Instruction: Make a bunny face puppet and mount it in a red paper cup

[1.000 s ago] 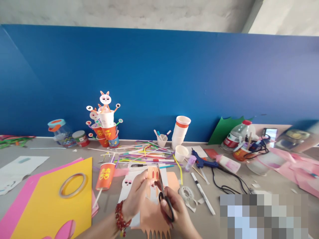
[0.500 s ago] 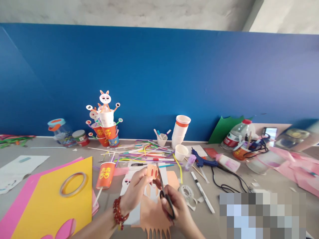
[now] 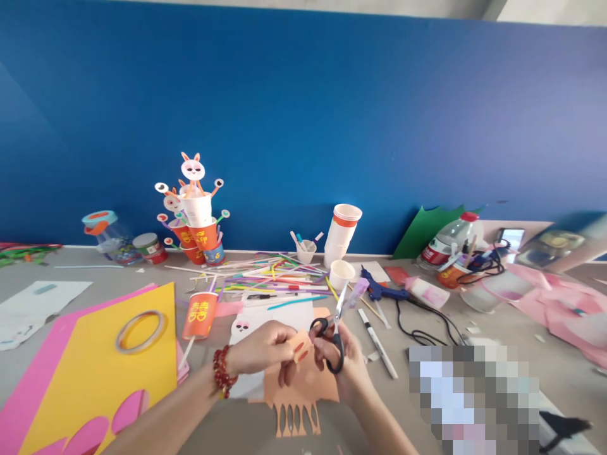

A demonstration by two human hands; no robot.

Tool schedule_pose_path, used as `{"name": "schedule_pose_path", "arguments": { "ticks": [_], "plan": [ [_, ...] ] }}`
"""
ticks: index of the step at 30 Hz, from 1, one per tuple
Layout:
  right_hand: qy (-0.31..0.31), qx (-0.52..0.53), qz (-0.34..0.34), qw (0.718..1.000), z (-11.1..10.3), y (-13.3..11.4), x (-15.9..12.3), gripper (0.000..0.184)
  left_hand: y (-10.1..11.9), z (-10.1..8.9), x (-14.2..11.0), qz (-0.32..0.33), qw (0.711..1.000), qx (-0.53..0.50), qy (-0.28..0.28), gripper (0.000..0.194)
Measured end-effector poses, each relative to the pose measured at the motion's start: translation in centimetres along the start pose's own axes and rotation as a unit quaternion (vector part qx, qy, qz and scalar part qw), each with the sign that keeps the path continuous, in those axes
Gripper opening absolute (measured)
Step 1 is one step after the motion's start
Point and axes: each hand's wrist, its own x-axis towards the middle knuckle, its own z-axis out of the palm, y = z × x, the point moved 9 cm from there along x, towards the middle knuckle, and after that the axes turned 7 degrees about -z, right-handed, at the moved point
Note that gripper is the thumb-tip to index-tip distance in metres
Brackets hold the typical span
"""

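Note:
My left hand (image 3: 258,347), with a red bead bracelet on the wrist, pinches a small orange paper cutout (image 3: 300,347) with pink ear marks. My right hand (image 3: 348,359) grips black-handled scissors (image 3: 333,335), blades pointing up and away, just right of the cutout. Under both hands lies an orange paper sheet (image 3: 303,392) with a fringed lower edge, on top of white paper with a rabbit face (image 3: 243,327).
Yellow and pink card (image 3: 95,379) with a tape ring (image 3: 140,330) lies left. A red paper cup (image 3: 200,315), several coloured straws (image 3: 265,281), stacked cups (image 3: 342,237), a blue glue gun (image 3: 379,292), a marker (image 3: 378,344) and a water bottle (image 3: 450,246) stand behind.
The cutout has come away from the sheet and sits lower in my left fingers. My right hand swung the scissors off the paper, blades now pointing up to the right. The camera tilted down.

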Motion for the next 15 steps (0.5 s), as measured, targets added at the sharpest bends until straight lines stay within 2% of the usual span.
{"name": "schedule_pose_path", "arguments": {
  "ticks": [2,5,9,12,15],
  "plan": [
    [-0.018,0.001,0.009,1.0,0.4,0.1,0.0,0.029,-0.7,0.0,0.2,-0.015,1.0,0.017,-0.01,0.013],
    [-0.024,-0.011,0.013,1.0,0.5,0.0,-0.1,0.028,-1.4,-0.5,0.4,-0.029,0.999,0.04,0.005,0.01],
    [-0.026,-0.022,0.018,0.999,0.5,0.1,-0.1,0.032,-1.2,-1.0,0.5,-0.027,0.998,0.044,0.027,0.011],
    [-0.015,-0.006,0.02,1.0,0.4,0.5,0.0,0.032,-0.3,-2.1,0.4,0.015,0.996,-0.011,0.092,0.016],
    [0.035,0.015,0.022,0.999,-0.5,1.0,0.0,0.03,0.3,-2.9,0.2,0.085,0.982,-0.067,0.155,0.02]
  ]
}}
